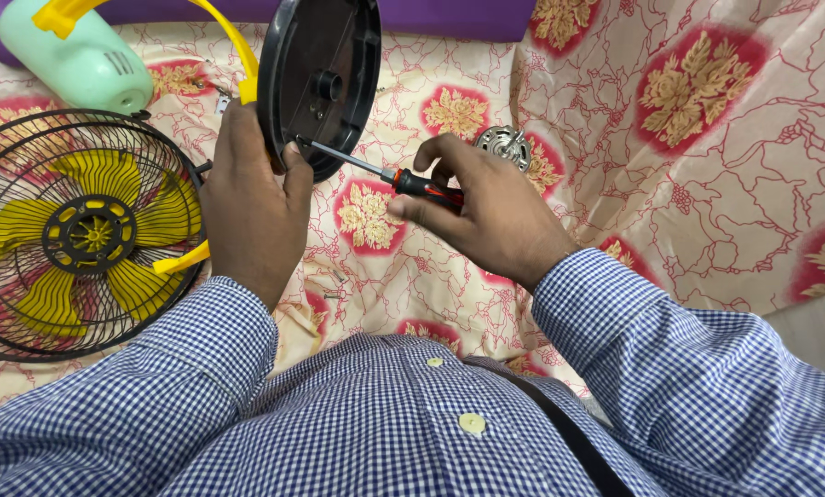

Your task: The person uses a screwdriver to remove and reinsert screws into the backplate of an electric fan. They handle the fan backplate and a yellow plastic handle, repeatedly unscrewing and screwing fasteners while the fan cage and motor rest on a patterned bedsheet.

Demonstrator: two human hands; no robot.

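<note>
Screwdriver [403,179] tip at black base [320,83] edge, both hands gripping

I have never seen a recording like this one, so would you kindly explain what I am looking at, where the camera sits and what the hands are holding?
There is no machine here: a person in a blue checked shirt works with bare hands, and the single picture comes from a camera on their head, looking down. The left hand grips a round black plastic base, tilted on edge. The right hand holds a screwdriver with a red and black handle, its tip against the base. On the flowered cloth lie a black wire fan cage with yellow blades, a pale green housing and a small metal motor.
</note>
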